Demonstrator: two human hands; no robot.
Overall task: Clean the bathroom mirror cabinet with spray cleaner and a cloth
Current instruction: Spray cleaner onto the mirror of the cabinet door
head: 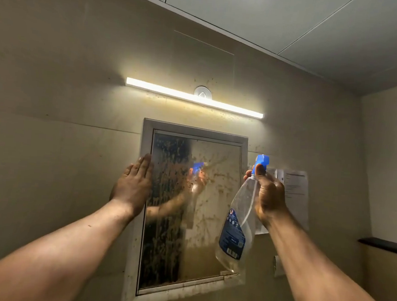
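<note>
While wrapping the right hand (269, 194) round the neck of the bottle (235, 227), thumb lying up against the blue trigger head, holding it raised just right of the mirror (210, 222), its clear body overlapping the mirror's right edge. Hiding the trigger finger behind the neck, so not telling whether squeezing or only aiming.

Laying the left hand (134, 181) flat at the mirror's left edge, fingers straight and pressed together, tips reaching up along the frame (146, 132). Seemingly touching that edge, perhaps steadying the door, though not telling for certain.

Judging progress: sitting at the very start. Getting ready for spraying at most, with wiping not yet begun and no cloth showing anywhere. Possibly wetting the left strip of the mirror already, where the specks are looking like beads, but not telling cleaner from dirt.

Looking at the mirror itself: carrying brown spatter and smeared streaks across the whole pane, thickest down the dark left band and thinning toward the right. Collecting grime along the lower frame too. Reflecting both arms and the blue trigger head only dimly through the film.

Speckling brown also above the mirror, around the light (194, 97). Hanging a paper (295, 189) on the wall right of the mirror, behind the right hand.
</note>
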